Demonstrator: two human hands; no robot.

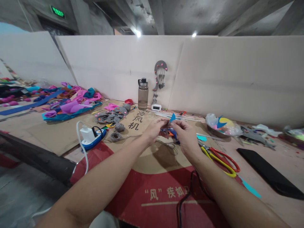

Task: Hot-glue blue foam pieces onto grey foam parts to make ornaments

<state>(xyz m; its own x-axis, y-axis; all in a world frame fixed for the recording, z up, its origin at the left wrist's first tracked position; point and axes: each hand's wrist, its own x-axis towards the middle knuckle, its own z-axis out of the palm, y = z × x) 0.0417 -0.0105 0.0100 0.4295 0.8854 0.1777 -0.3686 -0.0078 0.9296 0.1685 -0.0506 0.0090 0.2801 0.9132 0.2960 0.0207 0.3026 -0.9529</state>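
Note:
Both hands meet over the middle of the cardboard-covered table (152, 158). My left hand (154, 129) and my right hand (184, 134) pinch a small craft piece between their fingertips. A blue felt tip (172, 117) of it sticks up between them, and a thin cord (169, 147) lies below on the cardboard. Part of the piece is hidden by my fingers. Just right of my right wrist lie scissors (222, 160) with red and yellow handles.
A water bottle (143, 94) and a small white clock (156, 107) stand at the white back wall, with a grey hanging ornament (159, 77). Grey felt shapes (111, 116), a power strip with charger (91, 136), a bowl of scraps (220, 126), a black phone (269, 174) and colourful felt piles (71, 104) surround the work spot.

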